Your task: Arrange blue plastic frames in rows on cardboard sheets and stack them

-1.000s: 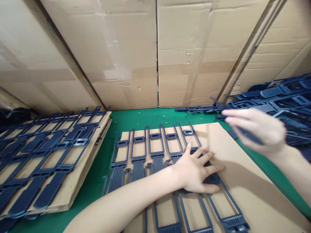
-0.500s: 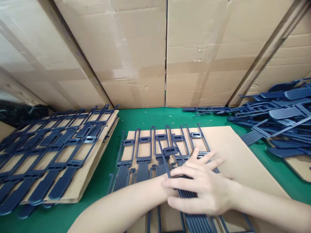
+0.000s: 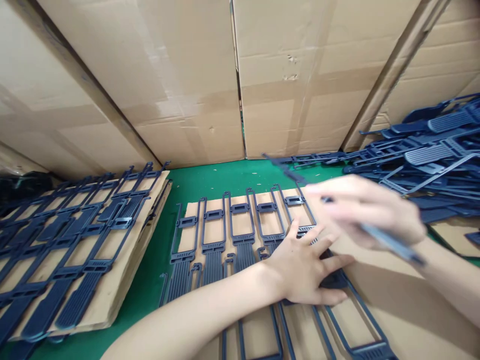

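My left hand (image 3: 305, 267) lies flat with its fingers spread on a row of dark blue plastic frame parts (image 3: 232, 227) laid side by side on a cardboard sheet (image 3: 405, 295). Above and to the right, my right hand (image 3: 365, 210) is blurred by motion and closed on one more blue frame part (image 3: 390, 242). That part runs from beyond my fingers at the upper left to past my wrist at the lower right. It hangs in the air above the sheet's bare right half.
A second cardboard sheet (image 3: 123, 275) covered with the same blue parts lies at the left. A loose heap of blue parts (image 3: 431, 155) is piled at the right. Tall cardboard boxes (image 3: 232, 75) wall off the back. The table top (image 3: 210, 177) is green.
One second ago my right hand was at the heap; half a second ago it laid a part beside my left hand. Now it is back in the air gripping another part.
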`<state>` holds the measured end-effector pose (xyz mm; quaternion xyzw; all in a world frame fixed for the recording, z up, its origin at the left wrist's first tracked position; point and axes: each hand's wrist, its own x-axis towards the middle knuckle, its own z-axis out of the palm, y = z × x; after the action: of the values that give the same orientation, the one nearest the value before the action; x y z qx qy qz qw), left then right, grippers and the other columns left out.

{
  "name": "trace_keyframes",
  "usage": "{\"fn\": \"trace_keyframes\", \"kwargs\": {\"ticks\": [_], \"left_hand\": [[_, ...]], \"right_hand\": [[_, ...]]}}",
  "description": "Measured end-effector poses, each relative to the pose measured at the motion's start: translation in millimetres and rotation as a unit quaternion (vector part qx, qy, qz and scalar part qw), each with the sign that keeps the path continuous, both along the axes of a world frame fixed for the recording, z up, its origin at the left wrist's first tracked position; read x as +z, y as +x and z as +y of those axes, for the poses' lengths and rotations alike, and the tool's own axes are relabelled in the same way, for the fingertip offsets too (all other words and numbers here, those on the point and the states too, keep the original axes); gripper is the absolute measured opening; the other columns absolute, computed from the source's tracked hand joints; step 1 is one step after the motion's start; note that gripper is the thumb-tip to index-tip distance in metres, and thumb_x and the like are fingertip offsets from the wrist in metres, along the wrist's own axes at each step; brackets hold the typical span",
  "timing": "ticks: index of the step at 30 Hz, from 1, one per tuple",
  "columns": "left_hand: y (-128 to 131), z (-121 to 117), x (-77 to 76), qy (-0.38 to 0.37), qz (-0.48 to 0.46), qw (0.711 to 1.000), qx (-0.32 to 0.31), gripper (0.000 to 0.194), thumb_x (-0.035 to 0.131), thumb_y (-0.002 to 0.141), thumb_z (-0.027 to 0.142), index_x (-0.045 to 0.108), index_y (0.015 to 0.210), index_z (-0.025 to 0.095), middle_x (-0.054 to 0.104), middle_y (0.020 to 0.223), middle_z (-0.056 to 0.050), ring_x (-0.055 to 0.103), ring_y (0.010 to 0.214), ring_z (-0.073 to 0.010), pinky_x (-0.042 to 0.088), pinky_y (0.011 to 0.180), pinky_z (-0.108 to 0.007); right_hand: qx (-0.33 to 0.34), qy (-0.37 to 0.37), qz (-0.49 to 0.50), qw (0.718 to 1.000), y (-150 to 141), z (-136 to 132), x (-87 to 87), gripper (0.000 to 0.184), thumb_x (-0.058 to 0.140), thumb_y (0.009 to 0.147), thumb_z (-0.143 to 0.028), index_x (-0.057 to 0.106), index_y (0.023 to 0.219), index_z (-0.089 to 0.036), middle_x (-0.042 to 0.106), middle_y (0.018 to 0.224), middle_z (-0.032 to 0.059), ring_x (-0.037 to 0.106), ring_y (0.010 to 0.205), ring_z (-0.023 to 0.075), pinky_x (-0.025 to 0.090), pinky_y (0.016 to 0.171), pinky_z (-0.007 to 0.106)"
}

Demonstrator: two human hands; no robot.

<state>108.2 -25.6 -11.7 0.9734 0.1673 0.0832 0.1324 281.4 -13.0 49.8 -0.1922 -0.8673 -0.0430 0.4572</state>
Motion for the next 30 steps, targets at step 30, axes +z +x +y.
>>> {"fn": "trace_keyframes", "kwargs": {"ticks": [30], "left_hand": [[-4.7,0.4,13.0,0.016,0.082,0.996,-0.026,0.063,0.042,0.094,0.060,0.042,0.146,0.025,0.024,0.160,-0.014,0.014,0.149,-0.0347,0.011,0.113,-0.068]], "right_hand": [[-0.199,-0.437,0.159,0.863,63.8,47.8,-14.5,0.041,0.072,0.079,-0.049,0.065,0.106,-0.019,0.071,0.097,0.0078,0.066,0.087,0.0221,0.054,0.081,0.037]]}}
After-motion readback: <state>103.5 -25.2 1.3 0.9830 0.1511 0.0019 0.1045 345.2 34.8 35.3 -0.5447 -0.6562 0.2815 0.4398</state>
